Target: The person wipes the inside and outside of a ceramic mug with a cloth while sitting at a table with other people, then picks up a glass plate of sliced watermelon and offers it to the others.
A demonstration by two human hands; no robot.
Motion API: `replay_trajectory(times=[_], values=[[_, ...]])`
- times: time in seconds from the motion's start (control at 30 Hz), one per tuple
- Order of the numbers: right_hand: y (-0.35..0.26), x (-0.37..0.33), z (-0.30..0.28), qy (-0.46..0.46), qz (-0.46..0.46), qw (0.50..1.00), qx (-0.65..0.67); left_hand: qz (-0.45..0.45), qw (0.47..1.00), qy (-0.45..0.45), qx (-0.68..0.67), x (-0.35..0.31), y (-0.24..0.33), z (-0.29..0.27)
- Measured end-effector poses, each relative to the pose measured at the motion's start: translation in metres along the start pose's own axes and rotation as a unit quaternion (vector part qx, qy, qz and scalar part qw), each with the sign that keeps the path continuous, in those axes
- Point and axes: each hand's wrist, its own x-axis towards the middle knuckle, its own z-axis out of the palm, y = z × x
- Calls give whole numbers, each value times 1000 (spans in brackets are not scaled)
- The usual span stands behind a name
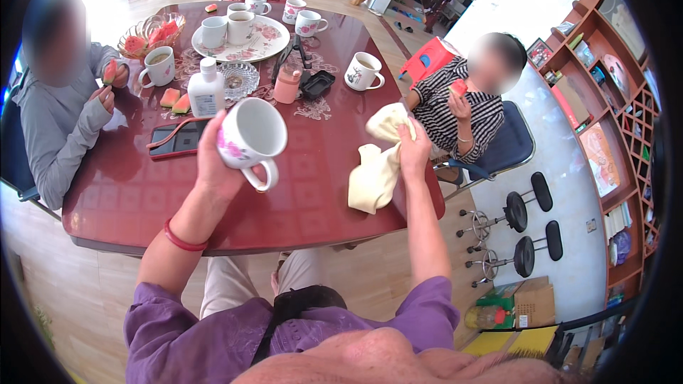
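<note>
A white mug [257,128] with a pink flower print is gripped from its left side by my left hand [215,160], above the near part of the table. Its mouth faces up toward me and its inside looks bare; the handle points down and right. My right hand [415,149] pinches a pale yellow cloth [375,179] near the table's right edge. One end of the cloth bunches above my fingers and the rest hangs down. Mug and cloth are apart. Behind my left hand lie a phone [178,140] and a white bottle [207,89].
The red table [142,206] carries a flowered tray [267,43] with mugs, a glass ashtray [238,80], a pink bottle [287,84], a filled mug [364,71] and a watermelon basket [151,34]. Three people holding watermelon sit around it. Stools [516,211] stand at right.
</note>
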Motion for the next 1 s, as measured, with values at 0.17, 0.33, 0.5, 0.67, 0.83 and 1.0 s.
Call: replay_trajectory(times=[0.17,0.33,0.5,0.67,0.83,1.0], values=[[98,62,38,-2,-81,980,-181,51,997,-36,-42,-3,19,-7],[98,86,89,-185,-69,951,-238,81,993,-83,-23,-2,25,-20],[78,72,117,-279,-138,926,-216,98,991,-82,-44,-6,26,-18],[-6,9,130,-424,-181,886,38,121,984,-124,-43,-10,35,-21],[16,14,77,-196,-78,976,58,92,979,-167,-75,4,38,-33],[53,-11,28,-175,-48,970,-164,101,983,-93,-118,-4,40,-16]])
